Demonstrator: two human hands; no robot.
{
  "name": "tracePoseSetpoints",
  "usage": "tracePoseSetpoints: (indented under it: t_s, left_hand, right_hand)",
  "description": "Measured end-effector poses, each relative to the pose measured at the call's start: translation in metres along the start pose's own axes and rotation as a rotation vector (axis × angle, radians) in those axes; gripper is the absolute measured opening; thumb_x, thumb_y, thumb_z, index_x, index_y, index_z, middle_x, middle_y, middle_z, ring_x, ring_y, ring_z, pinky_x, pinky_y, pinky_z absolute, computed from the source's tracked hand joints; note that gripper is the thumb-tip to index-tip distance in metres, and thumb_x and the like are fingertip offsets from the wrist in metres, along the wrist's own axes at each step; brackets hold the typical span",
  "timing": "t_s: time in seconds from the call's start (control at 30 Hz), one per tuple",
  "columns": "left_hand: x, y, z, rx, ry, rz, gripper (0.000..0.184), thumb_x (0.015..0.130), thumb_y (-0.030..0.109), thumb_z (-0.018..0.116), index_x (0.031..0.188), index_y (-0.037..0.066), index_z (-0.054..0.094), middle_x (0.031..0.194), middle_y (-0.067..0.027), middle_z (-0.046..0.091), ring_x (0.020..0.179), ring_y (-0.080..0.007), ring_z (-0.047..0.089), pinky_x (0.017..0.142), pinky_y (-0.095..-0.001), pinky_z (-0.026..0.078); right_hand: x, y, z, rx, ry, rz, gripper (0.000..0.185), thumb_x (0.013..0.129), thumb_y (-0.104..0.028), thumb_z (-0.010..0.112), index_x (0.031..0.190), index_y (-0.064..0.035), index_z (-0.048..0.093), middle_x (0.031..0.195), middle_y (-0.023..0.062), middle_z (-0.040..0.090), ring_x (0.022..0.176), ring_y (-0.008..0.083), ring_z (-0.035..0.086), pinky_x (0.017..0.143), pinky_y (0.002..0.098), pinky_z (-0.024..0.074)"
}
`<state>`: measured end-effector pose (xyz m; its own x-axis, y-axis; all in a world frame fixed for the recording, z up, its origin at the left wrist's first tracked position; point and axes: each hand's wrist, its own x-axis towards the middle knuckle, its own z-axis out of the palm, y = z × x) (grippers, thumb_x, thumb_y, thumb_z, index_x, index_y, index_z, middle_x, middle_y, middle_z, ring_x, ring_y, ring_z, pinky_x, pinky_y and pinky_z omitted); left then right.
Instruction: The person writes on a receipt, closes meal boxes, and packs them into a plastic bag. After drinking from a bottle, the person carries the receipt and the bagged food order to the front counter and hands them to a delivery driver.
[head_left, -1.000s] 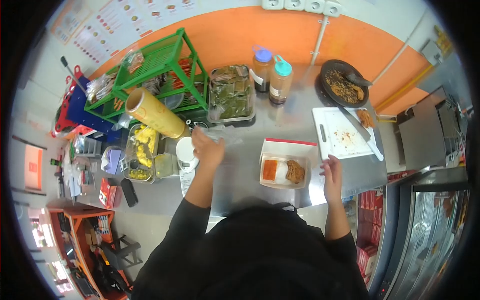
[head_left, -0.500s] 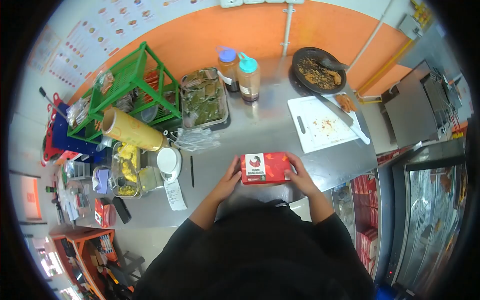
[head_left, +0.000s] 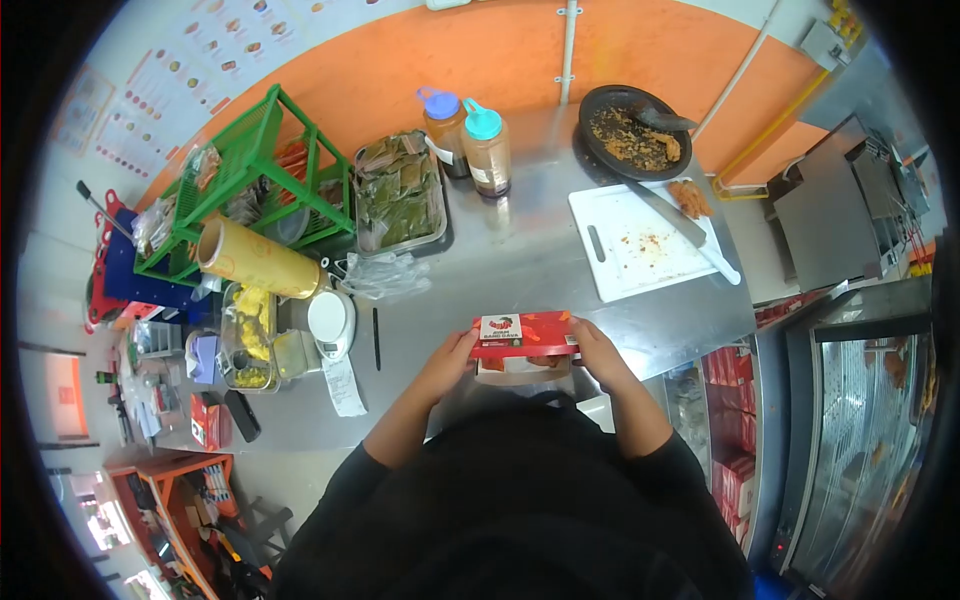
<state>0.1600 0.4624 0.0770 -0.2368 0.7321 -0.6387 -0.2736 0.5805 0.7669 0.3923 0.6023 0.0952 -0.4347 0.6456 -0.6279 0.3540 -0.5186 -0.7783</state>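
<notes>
A red cardboard food box (head_left: 525, 328) with a white label is at the table's near edge, between my two hands. Its lid is tilted up at the front, and through the gap a white inner side and some brown food (head_left: 548, 361) show. My left hand (head_left: 452, 362) grips the box's left end, and my right hand (head_left: 600, 354) grips its right end, thumbs toward the front. How far the fingers reach underneath is hidden.
A white cutting board (head_left: 648, 255) with a knife (head_left: 665, 218) and fried chicken (head_left: 690, 199) lies right, below a black mortar (head_left: 634, 135). On the left stand a kitchen scale (head_left: 331, 318), a green rack (head_left: 262, 165), a tray of leaves (head_left: 400, 195) and two bottles (head_left: 487, 150).
The box's top has tipped, and an opening with food inside now shows along its front. Both hands stay on its ends. The view has shifted slightly.
</notes>
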Motion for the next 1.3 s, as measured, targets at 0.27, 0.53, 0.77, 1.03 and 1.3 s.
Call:
tracePoseSetpoints:
  t_s: [0.27,0.53,0.77,1.03,1.3]
  left_hand:
    - [0.004,-0.035,-0.003,0.231,0.015,0.16,0.052,0.1,0.032,0.049,0.136,-0.006,0.045,0.127,-0.0217,0.058,0.116,-0.0281,0.058,0.101,-0.0361,0.043]
    - [-0.005,-0.044,-0.009,1.164,0.154,0.895,0.063,0.089,0.036,0.067,0.145,0.017,0.046,0.151,-0.0221,0.033,0.139,-0.0465,0.03,0.111,-0.0491,0.034]
    - [0.029,-0.048,-0.024,1.19,-0.192,1.036,0.042,0.084,0.046,0.068,0.125,0.039,0.064,0.158,-0.015,0.027,0.143,-0.0513,0.02,0.114,-0.0571,0.025]
    - [0.032,-0.046,0.035,1.391,0.094,0.856,0.062,0.059,0.03,0.085,0.115,0.012,0.066,0.148,-0.0243,0.037,0.143,-0.0489,0.022,0.103,-0.0773,0.018]
    - [-0.001,0.007,0.001,1.153,-0.032,0.705,0.051,0.054,0.031,0.085,0.099,0.014,0.069,0.131,-0.0221,0.046,0.122,-0.042,0.042,0.093,-0.0574,0.041]
  right_hand:
    - [0.003,0.027,-0.011,-0.342,-0.091,-0.347,0.048,0.098,-0.023,0.049,0.137,0.0049,0.047,0.113,0.0198,0.061,0.107,0.0287,0.059,0.097,0.0351,0.0434]
    - [0.009,0.05,-0.027,-0.589,-0.061,-0.776,0.074,0.081,-0.021,0.077,0.146,-0.0112,0.044,0.147,0.0238,0.035,0.126,0.0368,0.049,0.104,0.0428,0.0433]
    - [0.037,0.057,-0.035,-0.978,-0.252,-1.168,0.072,0.066,-0.025,0.086,0.133,-0.0263,0.061,0.152,0.0305,0.027,0.136,0.0488,0.037,0.107,0.0453,0.0412]
    - [0.045,0.052,0.006,-0.684,-0.267,-0.922,0.059,0.064,-0.017,0.088,0.108,-0.004,0.051,0.155,0.0282,0.018,0.132,0.0484,0.042,0.098,0.044,0.0498]
    - [0.04,-0.034,0.031,-1.064,-0.596,-0.817,0.063,0.064,-0.018,0.088,0.11,-0.0022,0.047,0.148,0.0265,0.028,0.127,0.0437,0.044,0.102,0.0463,0.0412]
